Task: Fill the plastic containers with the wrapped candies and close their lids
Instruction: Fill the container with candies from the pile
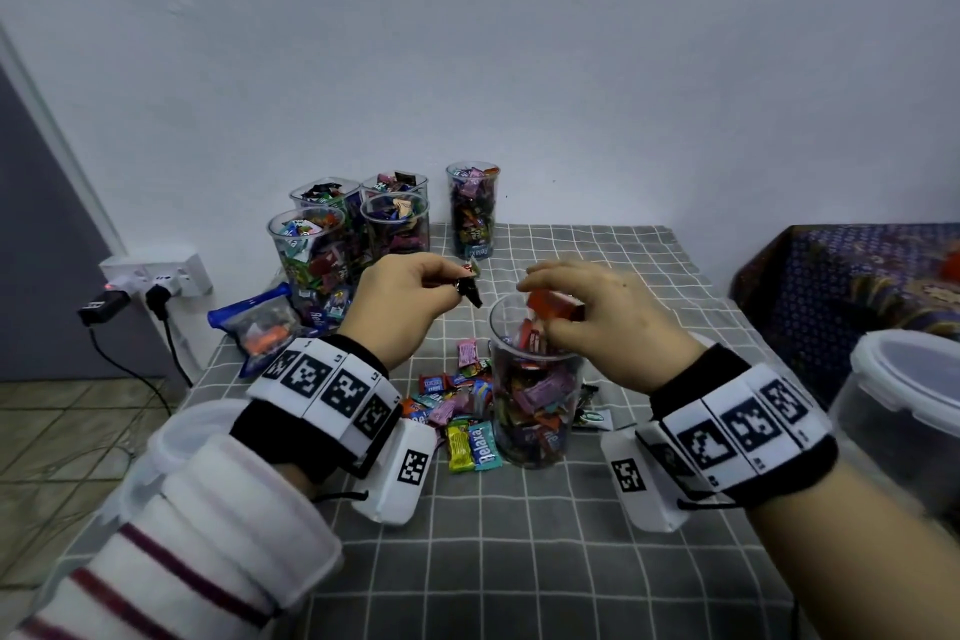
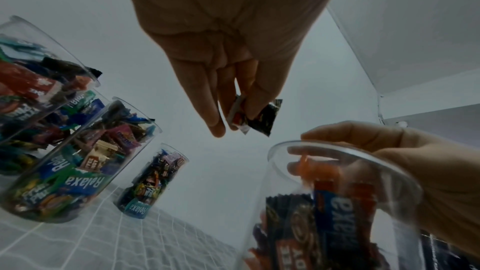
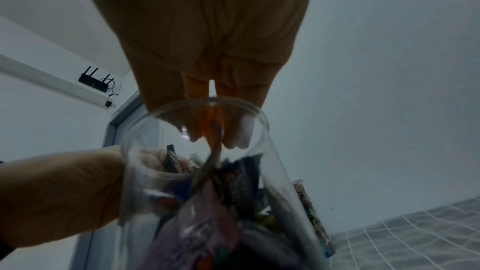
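Observation:
A tall clear plastic container [image 1: 532, 411] stands upright mid-table, mostly full of wrapped candies. My right hand [image 1: 587, 322] hovers over its mouth and pinches an orange-red wrapped candy [image 1: 553, 305] just inside the rim [image 3: 194, 104]. My left hand [image 1: 405, 299] is raised to the left of the container and pinches small dark wrapped candies [image 1: 470, 287], seen in the left wrist view as a black wrapper [image 2: 262, 118] between thumb and fingers. Loose candies [image 1: 462, 411] lie on the cloth beside the container's left side.
Several filled open containers [image 1: 353, 229] stand at the back left, another [image 1: 472, 211] alone near the wall. A blue zip bag [image 1: 257, 327] lies at the left edge. A lidded plastic box [image 1: 904, 411] is at the right. A power strip [image 1: 156, 276] hangs left of the grey checked tablecloth [image 1: 519, 561].

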